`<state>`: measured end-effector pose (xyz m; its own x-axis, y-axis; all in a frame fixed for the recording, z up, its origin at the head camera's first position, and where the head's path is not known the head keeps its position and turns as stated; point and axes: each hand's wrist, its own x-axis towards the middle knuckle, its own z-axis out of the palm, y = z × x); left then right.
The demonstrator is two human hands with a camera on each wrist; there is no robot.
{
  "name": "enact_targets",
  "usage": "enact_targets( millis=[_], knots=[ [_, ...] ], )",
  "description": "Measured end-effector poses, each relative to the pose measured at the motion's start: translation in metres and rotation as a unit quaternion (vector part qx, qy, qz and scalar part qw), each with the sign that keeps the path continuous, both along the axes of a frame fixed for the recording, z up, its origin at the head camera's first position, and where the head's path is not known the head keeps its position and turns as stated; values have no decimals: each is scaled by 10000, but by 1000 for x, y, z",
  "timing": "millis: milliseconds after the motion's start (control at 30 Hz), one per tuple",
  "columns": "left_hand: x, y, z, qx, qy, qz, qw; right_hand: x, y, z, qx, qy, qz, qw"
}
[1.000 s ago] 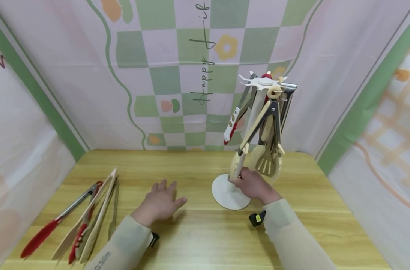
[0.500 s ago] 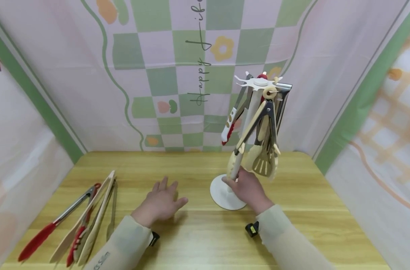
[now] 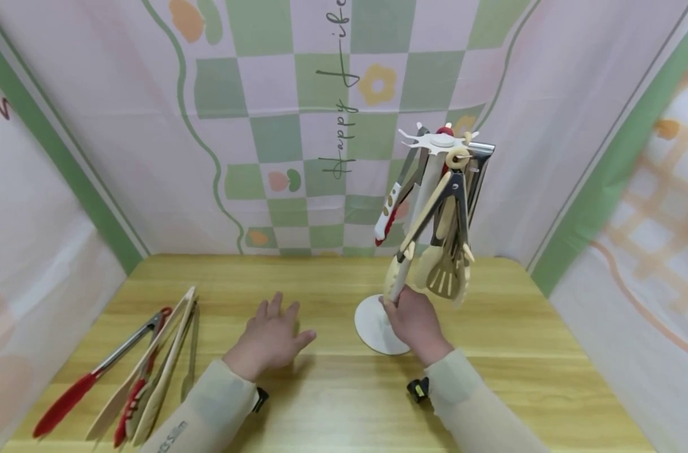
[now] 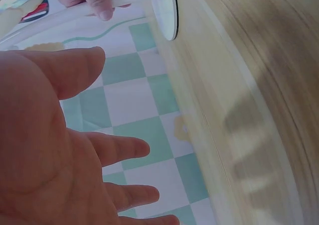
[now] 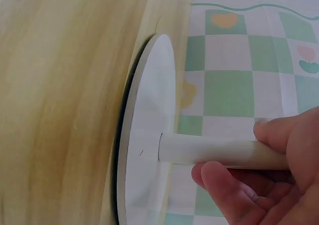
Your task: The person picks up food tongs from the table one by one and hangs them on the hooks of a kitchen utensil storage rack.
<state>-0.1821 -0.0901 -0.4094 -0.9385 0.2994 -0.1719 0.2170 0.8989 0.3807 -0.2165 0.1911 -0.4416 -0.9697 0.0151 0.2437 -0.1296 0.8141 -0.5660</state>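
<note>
A white utensil stand (image 3: 372,327) with a round base stands at the right of the table in the head view. My right hand (image 3: 417,321) grips its pole (image 5: 219,150) low down, thumb on one side and fingers curled on the other. From the hooks on top hang cream-tipped tongs (image 3: 456,182), white-handled tongs (image 3: 386,217) and a slotted turner (image 3: 444,280), among other utensils that partly cover each other. My left hand (image 3: 267,340) is held over the table left of the base, fingers spread, holding nothing; the left wrist view shows its bare palm (image 4: 35,150).
Several utensils lie in a loose group at the table's left, among them red-tipped tongs (image 3: 66,402) and long wooden tongs (image 3: 174,346). A patterned cloth (image 3: 321,138) hangs behind the table (image 3: 344,409) and along both sides.
My right hand and wrist have swung slightly left and nearer to me while keeping hold of the pole. The stand has barely shifted. My left hand looks the same.
</note>
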Motion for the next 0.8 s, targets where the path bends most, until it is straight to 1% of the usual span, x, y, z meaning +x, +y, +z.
enact_targets(
  millis=[267,500,633,800],
  knots=[
    [1,-2,-3,60,-30,81,9999,-1,2,1,-15,-101,87,9999],
    [0,-2,-8,113,15,94,9999,-3,3,2,245,-97,185,9995],
    [2,-2,-8,129,-2,98,9999,-4,5,1,391,-142,228,9989],
    [3,-2,-7,79,37,131,9999,-5,9,2,287,-204,286,9990]
  ],
)
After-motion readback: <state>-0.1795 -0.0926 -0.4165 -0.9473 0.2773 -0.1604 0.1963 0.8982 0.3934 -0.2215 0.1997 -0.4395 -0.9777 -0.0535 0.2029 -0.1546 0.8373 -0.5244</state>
